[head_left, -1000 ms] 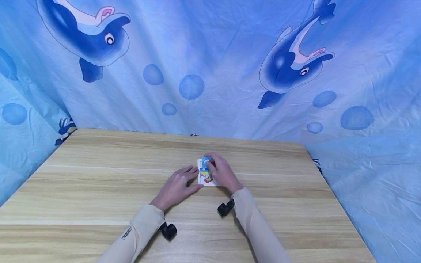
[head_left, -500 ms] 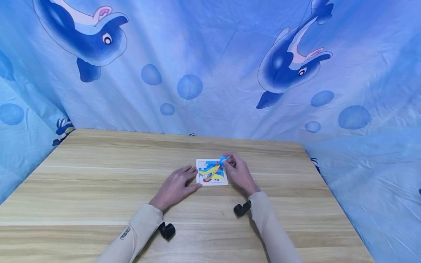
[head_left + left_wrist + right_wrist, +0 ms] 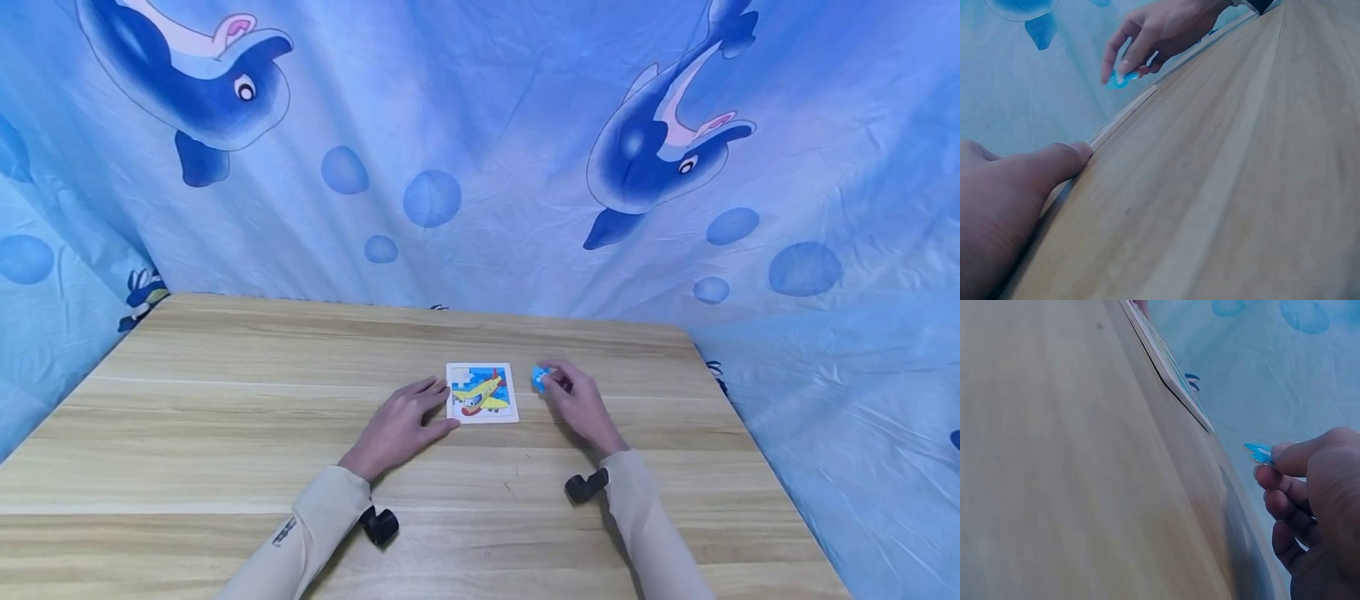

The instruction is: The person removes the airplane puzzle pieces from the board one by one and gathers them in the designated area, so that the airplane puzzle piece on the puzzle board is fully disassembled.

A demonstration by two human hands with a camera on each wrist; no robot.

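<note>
A white-framed jigsaw puzzle (image 3: 482, 418) with a yellow aeroplane on blue lies flat on the wooden table. Its upper left corner shows a pale, piece-free gap (image 3: 461, 377). My left hand (image 3: 399, 423) rests at the puzzle's left side, fingers spread, fingertips and thumb touching the frame. To the right of the puzzle, my right hand (image 3: 581, 407) pinches a small blue and white puzzle piece (image 3: 539, 378) between thumb and fingers. In the right wrist view the piece (image 3: 1259, 453) juts out from the fingertips, held apart from the frame.
The wooden table (image 3: 247, 358) stretches out on all sides of the hands. Behind it hangs a blue curtain (image 3: 517, 167) printed with dolphins and bubbles. Small black cameras (image 3: 381, 527) sit on both wrists.
My right hand has moved right, off the puzzle, carrying the blue puzzle piece from above the gap to beside the frame. The aeroplane picture is now uncovered. My left hand has stayed put.
</note>
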